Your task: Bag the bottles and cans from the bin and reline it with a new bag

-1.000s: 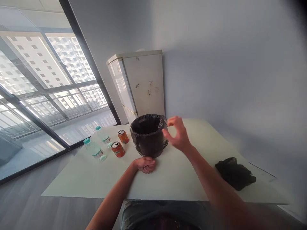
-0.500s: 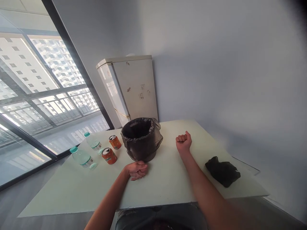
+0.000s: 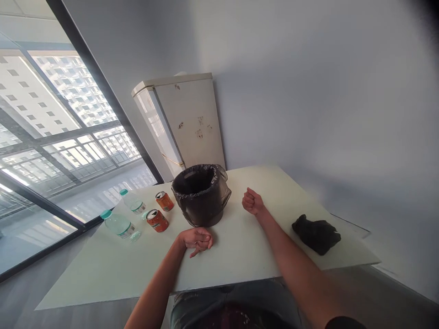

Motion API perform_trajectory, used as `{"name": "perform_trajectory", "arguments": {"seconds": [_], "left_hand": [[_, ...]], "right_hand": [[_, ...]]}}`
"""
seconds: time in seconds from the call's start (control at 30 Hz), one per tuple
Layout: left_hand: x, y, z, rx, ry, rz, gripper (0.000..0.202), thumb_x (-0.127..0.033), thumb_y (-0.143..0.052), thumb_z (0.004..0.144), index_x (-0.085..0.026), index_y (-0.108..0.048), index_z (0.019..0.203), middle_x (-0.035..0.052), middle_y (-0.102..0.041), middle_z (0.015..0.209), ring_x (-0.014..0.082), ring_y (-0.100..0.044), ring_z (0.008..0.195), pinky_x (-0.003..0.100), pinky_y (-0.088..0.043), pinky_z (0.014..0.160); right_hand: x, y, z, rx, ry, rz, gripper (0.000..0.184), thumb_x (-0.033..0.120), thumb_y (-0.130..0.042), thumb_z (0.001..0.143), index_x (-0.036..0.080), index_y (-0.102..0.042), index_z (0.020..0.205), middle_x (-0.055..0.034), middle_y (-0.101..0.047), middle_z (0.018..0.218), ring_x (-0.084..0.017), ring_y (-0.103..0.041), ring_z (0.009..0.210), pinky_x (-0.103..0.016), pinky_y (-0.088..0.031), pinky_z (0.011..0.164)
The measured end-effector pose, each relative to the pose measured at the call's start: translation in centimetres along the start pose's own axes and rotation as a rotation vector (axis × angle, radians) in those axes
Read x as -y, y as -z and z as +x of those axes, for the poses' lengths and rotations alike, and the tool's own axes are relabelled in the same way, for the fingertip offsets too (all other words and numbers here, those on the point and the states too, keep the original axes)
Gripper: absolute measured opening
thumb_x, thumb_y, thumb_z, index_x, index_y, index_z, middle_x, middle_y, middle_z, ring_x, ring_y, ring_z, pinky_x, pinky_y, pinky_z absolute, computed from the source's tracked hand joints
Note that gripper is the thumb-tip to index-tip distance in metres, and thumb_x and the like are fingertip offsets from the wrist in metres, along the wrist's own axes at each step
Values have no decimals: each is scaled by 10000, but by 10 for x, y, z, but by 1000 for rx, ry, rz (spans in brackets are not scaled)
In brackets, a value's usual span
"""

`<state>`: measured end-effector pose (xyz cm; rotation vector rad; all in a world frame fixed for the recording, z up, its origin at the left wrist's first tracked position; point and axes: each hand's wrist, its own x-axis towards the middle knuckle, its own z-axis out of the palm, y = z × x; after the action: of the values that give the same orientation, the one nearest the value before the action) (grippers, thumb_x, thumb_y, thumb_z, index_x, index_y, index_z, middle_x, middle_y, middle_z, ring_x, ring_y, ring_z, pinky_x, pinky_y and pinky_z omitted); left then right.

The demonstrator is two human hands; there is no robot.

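No wording, brand or number could be read. Just beyond and left of the left hand [image 3: 198,241], the nearer can [image 3: 158,223] and the farther can [image 3: 164,201] bore print too blurred to make out. Farther left of that hand, the nearer bottle [image 3: 115,224] and the farther bottle [image 3: 130,200] wore labels [image 3: 126,230] with print too small to decipher.

1. I see strong light coming through the big window [image 3: 65,133], past the left edge of the table [image 3: 236,267]; the buildings [image 3: 75,87] outside look too white.
2. The wall [image 3: 291,114] beyond the right edge is dim and grey.
3. A soft shadow sits beside the fridge [image 3: 190,119].
4. My view goes black in its top right corner.
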<state>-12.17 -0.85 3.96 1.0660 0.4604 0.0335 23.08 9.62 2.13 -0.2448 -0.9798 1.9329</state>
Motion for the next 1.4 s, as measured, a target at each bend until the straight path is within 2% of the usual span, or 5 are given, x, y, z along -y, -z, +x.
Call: {"name": "perform_trajectory", "arguments": {"seconds": [0.27,0.4,0.53,0.87,1.4], "left_hand": [[3,1,1,15,-27,-19,385,-382,-739,964,-54,-769,1163,-64,-387,618,64,-355,431,288,-589,383],[8,9,1,69,-13,31,471,-394,-683,1013,-100,-731,1378,163,-773,1003,213,-767,646,285,-627,448],[13,19,-1,120,-6,35,512,-414,-648,1042,-94,-704,1437,264,-757,1308,283,-825,710,255,-592,409],[21,26,-1,148,-17,-26,545,-512,-739,973,-54,-798,1261,282,-798,1134,272,-765,522,266,-559,359],[29,26,4,169,-59,0,640,-623,-893,775,-41,-855,1038,221,-804,784,332,-779,562,338,-620,432]], "right_hand": [[-11,-7,1,222,-318,-99,734,669,-606,1000,260,-134,612,135,-65,468,-33,-3,394,-142,-160,308],[-9,-11,-4,271,-405,-161,771,729,-691,914,261,-155,617,145,-97,476,-18,-2,399,-129,-125,297],[-5,-19,-6,314,-513,-235,786,755,-717,893,264,-160,637,151,-138,494,-6,-11,415,-114,-127,297],[-8,-41,-1,397,-799,-362,732,659,-758,926,245,-234,625,132,-203,537,-20,-114,431,-113,-176,332],[-11,-45,2,374,-809,-399,762,686,-793,872,232,-246,598,127,-199,530,-30,-121,433,-123,-181,337]]}}
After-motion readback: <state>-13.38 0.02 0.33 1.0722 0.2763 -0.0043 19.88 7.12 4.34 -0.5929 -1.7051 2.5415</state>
